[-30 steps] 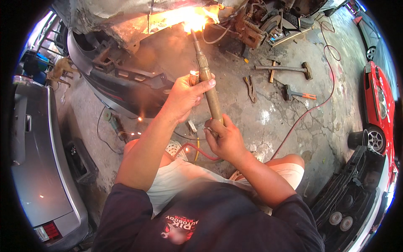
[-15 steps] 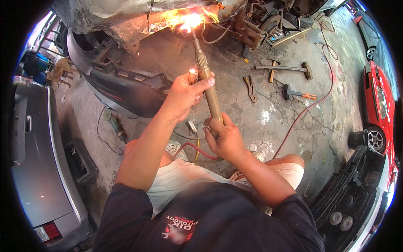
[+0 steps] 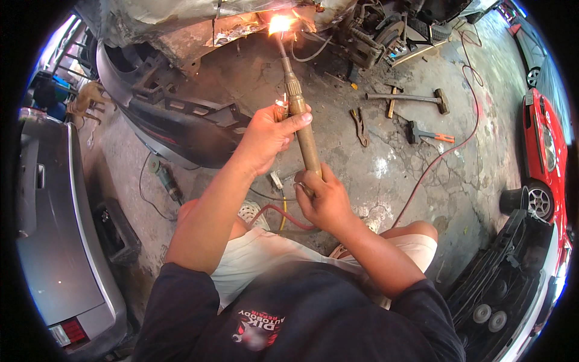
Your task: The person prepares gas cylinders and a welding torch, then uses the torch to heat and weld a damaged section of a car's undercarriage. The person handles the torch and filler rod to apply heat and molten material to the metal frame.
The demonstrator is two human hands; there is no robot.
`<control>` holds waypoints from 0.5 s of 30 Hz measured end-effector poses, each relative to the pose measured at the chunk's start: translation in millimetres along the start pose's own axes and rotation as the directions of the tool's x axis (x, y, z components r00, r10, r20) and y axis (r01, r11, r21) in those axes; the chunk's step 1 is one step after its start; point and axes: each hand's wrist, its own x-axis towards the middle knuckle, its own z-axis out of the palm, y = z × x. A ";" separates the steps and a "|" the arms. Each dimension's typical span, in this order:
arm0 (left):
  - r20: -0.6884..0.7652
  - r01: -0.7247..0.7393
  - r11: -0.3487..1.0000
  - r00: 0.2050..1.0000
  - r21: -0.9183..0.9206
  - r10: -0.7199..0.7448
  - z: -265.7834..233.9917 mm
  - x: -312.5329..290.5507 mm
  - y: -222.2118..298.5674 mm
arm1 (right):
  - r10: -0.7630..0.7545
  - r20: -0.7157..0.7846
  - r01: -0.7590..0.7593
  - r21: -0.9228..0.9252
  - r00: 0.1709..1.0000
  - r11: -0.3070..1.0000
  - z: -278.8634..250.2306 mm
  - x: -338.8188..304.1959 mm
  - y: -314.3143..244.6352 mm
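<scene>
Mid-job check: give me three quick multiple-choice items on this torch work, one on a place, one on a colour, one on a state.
1. Where is the hammer?
A on the concrete floor
B in a hand
C on the red car

2. What colour is the hose on the floor?
A green
B red
C white

3. What is the torch tip doing?
A unlit
B capped
C burning

A: it lies right of the torch.
B: a thin red line curves over the concrete.
C: a bright flame shows; left hand and right hand grip the torch.

Long brass torch (image 3: 300,117) runs up the middle of the frame, tilted slightly left, tip lit bright orange against what looks like rusty metal.
</scene>
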 end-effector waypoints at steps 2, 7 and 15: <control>0.009 0.003 1.000 1.000 -0.004 -0.003 0.2 -0.5 -1.1 | 0.002 0.000 -0.002 -0.002 1.000 1.000 -0.5 -1.0 -0.6; -0.005 0.007 1.000 1.000 -0.013 -0.007 -0.3 -2.1 -0.2 | 0.006 0.017 -0.006 0.010 1.000 1.000 -0.7 -1.2 -0.6; -0.009 -0.002 1.000 1.000 -0.008 0.002 -0.4 -2.9 1.7 | 0.006 0.016 -0.007 0.014 1.000 1.000 -1.2 0.8 -2.3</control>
